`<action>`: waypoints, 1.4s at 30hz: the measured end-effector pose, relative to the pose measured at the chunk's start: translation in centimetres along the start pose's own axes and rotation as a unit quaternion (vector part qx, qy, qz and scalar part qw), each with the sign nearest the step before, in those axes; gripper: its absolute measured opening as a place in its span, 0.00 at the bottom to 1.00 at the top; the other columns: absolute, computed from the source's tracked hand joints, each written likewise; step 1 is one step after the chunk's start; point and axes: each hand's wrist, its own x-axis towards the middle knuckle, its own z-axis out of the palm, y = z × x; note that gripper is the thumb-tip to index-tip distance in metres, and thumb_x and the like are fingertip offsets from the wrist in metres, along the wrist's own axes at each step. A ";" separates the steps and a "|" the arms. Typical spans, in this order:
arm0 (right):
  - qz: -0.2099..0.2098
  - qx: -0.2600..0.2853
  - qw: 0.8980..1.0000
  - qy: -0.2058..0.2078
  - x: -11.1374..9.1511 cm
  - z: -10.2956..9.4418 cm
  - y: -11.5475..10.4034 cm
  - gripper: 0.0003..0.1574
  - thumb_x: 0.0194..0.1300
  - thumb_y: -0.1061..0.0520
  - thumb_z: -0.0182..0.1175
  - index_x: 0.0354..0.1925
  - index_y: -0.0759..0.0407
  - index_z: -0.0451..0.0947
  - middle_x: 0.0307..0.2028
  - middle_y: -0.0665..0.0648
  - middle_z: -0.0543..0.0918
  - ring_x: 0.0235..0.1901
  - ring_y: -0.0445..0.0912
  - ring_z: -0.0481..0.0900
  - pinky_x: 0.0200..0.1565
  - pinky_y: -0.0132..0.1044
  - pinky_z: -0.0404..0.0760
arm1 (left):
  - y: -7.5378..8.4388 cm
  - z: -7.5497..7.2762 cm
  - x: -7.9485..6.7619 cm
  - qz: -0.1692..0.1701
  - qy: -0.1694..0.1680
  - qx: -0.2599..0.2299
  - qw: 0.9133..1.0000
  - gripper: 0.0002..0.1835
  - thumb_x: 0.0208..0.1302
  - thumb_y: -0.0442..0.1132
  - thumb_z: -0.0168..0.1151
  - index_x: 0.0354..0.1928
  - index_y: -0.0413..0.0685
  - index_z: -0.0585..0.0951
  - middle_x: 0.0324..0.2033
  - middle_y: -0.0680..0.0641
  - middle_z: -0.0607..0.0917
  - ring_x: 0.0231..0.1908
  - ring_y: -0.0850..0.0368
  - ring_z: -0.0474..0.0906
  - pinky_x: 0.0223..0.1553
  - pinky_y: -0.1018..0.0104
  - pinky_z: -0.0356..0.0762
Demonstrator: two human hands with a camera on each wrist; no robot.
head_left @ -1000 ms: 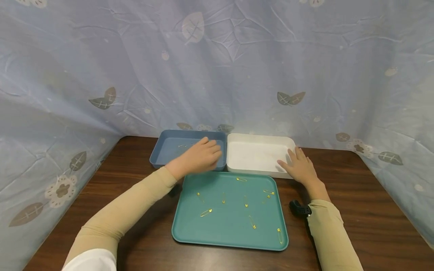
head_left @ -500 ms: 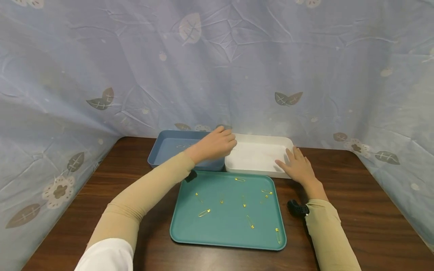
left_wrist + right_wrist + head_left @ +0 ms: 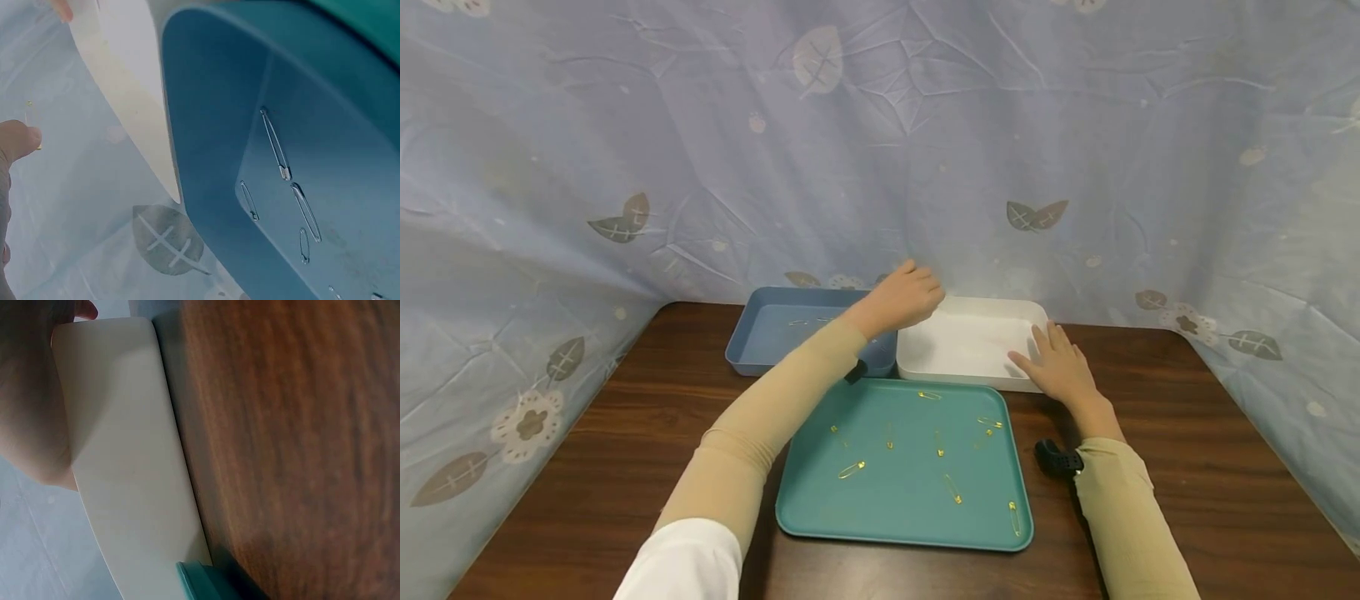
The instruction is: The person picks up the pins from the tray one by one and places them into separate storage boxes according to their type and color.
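My left hand (image 3: pixel 901 298) is raised over the seam between the blue tray (image 3: pixel 741 333) and the white tray (image 3: pixel 973 382). In the left wrist view its thumb and fingers pinch a small gold safety pin (image 3: pixel 29 104), mostly hidden by the thumb. Silver safety pins (image 3: pixel 275 147) of differing sizes lie in the blue tray. My right hand (image 3: pixel 1060 367) rests with spread fingers at the white tray's right edge. Seen from the right wrist, that hand (image 3: pixel 28 400) lies over the rim of the white wall (image 3: pixel 125 437). Several gold safety pins (image 3: pixel 852 470) lie scattered on the green tray.
The green tray (image 3: pixel 910 517) sits in front of both back trays, close against them. All stand on a dark wooden table (image 3: pixel 700 517). A patterned curtain (image 3: pixel 970 150) hangs right behind. A black strap (image 3: pixel 1060 460) is at the right wrist.
My left hand has moved rightward and a little up, from over the blue tray to the white tray's left end. The right hand stays at the white tray's edge.
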 end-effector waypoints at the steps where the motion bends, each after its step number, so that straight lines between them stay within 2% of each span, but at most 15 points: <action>1: 0.000 0.001 1.000 0.000 0.0 0.0 -0.1 0.55 0.70 0.28 0.42 0.76 0.66 0.45 0.75 0.75 0.42 0.74 0.69 0.40 0.70 0.68 0.45 | -0.1 0.2 0.2 -0.007 -0.004 -0.003 1.000 0.10 0.73 0.41 0.52 0.44 0.50 0.82 0.41 0.52 0.85 0.37 0.55 0.70 0.41 0.62 0.53; 9: 0.003 -0.004 1.000 -0.006 0.0 -0.2 -0.1 0.57 0.70 0.27 0.40 0.76 0.66 0.43 0.75 0.75 0.41 0.74 0.69 0.39 0.70 0.67 0.44 | -0.6 1.4 1.5 -0.071 -0.075 -0.057 0.993 0.12 0.74 0.42 0.50 0.49 0.51 0.82 0.47 0.52 0.85 0.46 0.55 0.75 0.46 0.61 0.62; 12: 0.004 -0.003 1.000 -0.006 0.0 -0.2 0.0 0.57 0.70 0.27 0.40 0.76 0.67 0.43 0.75 0.75 0.41 0.74 0.69 0.39 0.70 0.68 0.44 | -0.8 1.9 1.7 -0.091 -0.073 -0.073 0.990 0.11 0.74 0.42 0.51 0.48 0.52 0.82 0.47 0.52 0.85 0.47 0.55 0.76 0.46 0.60 0.61; 19: 0.003 0.004 1.000 -0.006 0.0 -0.1 -0.3 0.56 0.70 0.27 0.41 0.76 0.66 0.44 0.75 0.75 0.41 0.74 0.69 0.39 0.70 0.68 0.44 | -1.0 3.1 2.0 -0.122 -0.061 -0.091 0.986 0.10 0.73 0.41 0.52 0.42 0.53 0.83 0.42 0.52 0.86 0.41 0.54 0.74 0.42 0.62 0.53; 26: 0.002 0.006 1.000 0.001 -0.1 -0.1 -0.5 0.55 0.70 0.29 0.43 0.75 0.67 0.46 0.75 0.75 0.42 0.74 0.69 0.41 0.70 0.68 0.46 | -1.0 3.4 2.4 -0.139 -0.063 -0.086 0.985 0.08 0.72 0.42 0.54 0.40 0.53 0.83 0.41 0.53 0.86 0.41 0.54 0.74 0.42 0.62 0.56; 37: 0.000 0.003 1.000 0.005 0.0 0.1 -0.8 0.55 0.70 0.30 0.44 0.75 0.67 0.46 0.74 0.75 0.43 0.74 0.69 0.41 0.70 0.67 0.47 | -1.0 3.5 2.6 -0.143 -0.099 -0.072 0.982 0.11 0.74 0.43 0.51 0.49 0.54 0.82 0.47 0.53 0.85 0.47 0.54 0.75 0.44 0.61 0.58; 42: -0.002 0.004 1.000 0.003 0.2 0.2 -0.7 0.55 0.70 0.29 0.44 0.75 0.67 0.45 0.74 0.75 0.43 0.74 0.69 0.41 0.70 0.68 0.47 | -1.2 3.5 2.2 -0.136 -0.103 -0.075 0.983 0.12 0.74 0.42 0.50 0.52 0.54 0.81 0.51 0.52 0.85 0.51 0.53 0.75 0.46 0.60 0.61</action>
